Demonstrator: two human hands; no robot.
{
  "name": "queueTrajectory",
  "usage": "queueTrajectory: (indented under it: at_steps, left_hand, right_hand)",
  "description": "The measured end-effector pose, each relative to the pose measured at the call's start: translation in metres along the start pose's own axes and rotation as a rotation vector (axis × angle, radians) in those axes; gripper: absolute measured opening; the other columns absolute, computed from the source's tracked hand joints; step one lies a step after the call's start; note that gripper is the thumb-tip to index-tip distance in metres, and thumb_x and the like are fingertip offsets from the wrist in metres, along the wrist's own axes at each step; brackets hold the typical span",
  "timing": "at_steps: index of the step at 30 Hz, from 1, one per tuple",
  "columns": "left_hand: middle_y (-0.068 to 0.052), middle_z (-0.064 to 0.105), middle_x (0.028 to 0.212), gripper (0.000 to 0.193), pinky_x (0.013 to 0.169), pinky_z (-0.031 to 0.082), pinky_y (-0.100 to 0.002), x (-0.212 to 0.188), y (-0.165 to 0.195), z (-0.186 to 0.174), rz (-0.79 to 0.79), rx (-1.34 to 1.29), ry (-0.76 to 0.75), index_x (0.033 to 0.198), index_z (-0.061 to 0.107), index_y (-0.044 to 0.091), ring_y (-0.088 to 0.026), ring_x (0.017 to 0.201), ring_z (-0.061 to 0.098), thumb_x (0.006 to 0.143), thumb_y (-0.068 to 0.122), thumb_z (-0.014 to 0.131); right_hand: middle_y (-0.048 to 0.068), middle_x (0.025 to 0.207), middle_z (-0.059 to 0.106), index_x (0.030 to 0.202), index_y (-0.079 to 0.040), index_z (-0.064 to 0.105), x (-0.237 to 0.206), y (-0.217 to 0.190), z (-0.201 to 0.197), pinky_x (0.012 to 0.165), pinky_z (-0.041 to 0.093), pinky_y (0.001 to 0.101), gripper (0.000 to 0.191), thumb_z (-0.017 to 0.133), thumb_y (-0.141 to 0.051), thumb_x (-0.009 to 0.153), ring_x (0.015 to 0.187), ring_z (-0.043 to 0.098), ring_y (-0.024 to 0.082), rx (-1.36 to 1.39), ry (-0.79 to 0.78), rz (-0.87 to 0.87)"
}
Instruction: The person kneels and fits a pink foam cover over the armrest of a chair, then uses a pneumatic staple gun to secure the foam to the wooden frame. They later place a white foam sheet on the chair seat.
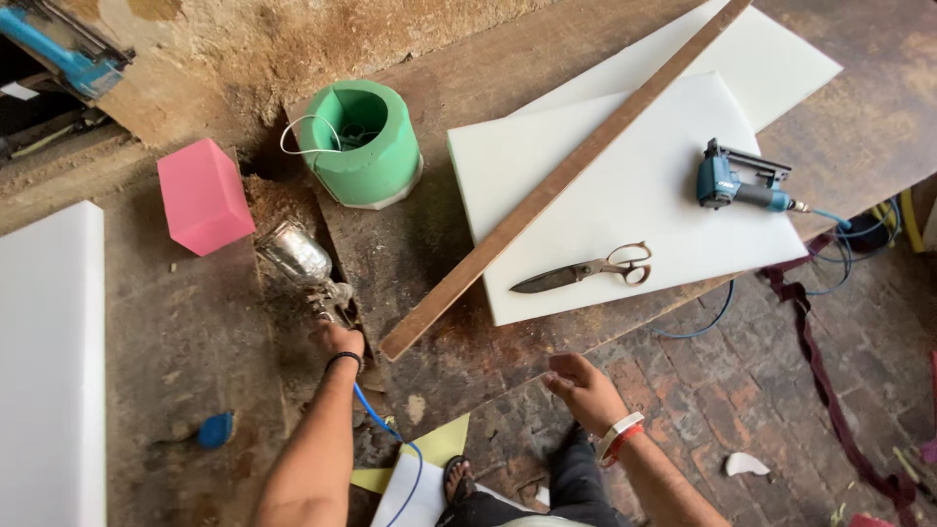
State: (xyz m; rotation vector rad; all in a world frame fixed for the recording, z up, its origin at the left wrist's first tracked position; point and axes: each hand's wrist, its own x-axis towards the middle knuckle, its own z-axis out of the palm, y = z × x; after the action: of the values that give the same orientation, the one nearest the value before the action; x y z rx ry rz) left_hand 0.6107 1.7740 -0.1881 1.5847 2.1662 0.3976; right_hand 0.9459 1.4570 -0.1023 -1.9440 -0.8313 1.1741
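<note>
My left hand (pixel 339 341) grips a metal spray gun (pixel 301 262) with a shiny cup, held low between two work surfaces; a blue hose (pixel 386 426) runs from it down past my forearm. My right hand (pixel 583 387) hovers loosely curled at the front edge of the brown table (pixel 459 361), holding nothing. Large scissors (pixel 586 270) lie on a white foam sheet (pixel 673 224) just beyond that hand. A long wooden strip (pixel 561 181) crosses the sheet diagonally.
A green foam cylinder (pixel 363 143) and a pink foam block (pixel 202 194) sit at the back left. A blue pneumatic stapler (pixel 737 182) rests on the sheet's right side. Another white sheet (pixel 49 361) lies far left. Dark fabric strip (pixel 810 342) trails on the brick floor.
</note>
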Motion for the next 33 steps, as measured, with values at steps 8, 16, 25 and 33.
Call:
queueTrajectory:
  at_steps: [8, 16, 25, 33]
  left_hand:
    - [-0.035, 0.047, 0.146, 0.070, 0.114, 0.038, -0.051, -0.010, 0.016, 0.017, -0.057, -0.014, 0.037, 0.144, 0.039, -0.009, -0.047, 0.135, 0.049, 0.084, 0.012, 0.067]
    - [-0.036, 0.023, 0.155, 0.074, 0.112, 0.042, -0.051, 0.015, 0.006, 0.000, -0.185, -0.013, -0.091, 0.150, 0.025, -0.006, -0.049, 0.139, 0.041, 0.090, 0.013, 0.065]
    - [-0.039, 0.015, 0.158, 0.082, 0.108, 0.048, -0.050, 0.039, 0.001, 0.031, -0.140, -0.059, -0.111, 0.151, 0.020, -0.011, -0.052, 0.132, 0.049, 0.089, 0.010, 0.069]
    - [-0.023, 0.066, 0.131, 0.049, 0.103, 0.051, -0.048, 0.027, -0.006, -0.021, -0.036, -0.011, -0.286, 0.133, 0.061, 0.003, -0.039, 0.120, 0.065, 0.094, 0.029, 0.074]
  right_hand:
    - [0.012, 0.136, 0.068, 0.135, -0.006, 0.062, 0.083, 0.009, -0.105, 0.105, 0.052, 0.0357, 0.047, 0.070, -0.024, 0.092, 0.124, 0.066, 0.023, -0.084, -0.131, -0.040]
    - [0.012, 0.136, 0.068, 0.135, -0.006, 0.063, 0.100, 0.004, -0.081, 0.104, 0.053, 0.0395, 0.047, 0.069, -0.024, 0.091, 0.124, 0.067, 0.025, -0.178, -0.224, -0.079]
    - [0.011, 0.137, 0.069, 0.134, -0.009, 0.064, 0.119, -0.045, -0.038, 0.106, 0.054, 0.0416, 0.045, 0.067, -0.028, 0.094, 0.125, 0.067, 0.025, -0.341, -0.240, -0.022]
    - [0.009, 0.140, 0.065, 0.134, -0.011, 0.064, 0.130, -0.090, 0.001, 0.110, 0.048, 0.0427, 0.048, 0.071, -0.031, 0.091, 0.131, 0.059, 0.026, -0.310, -0.207, -0.125]
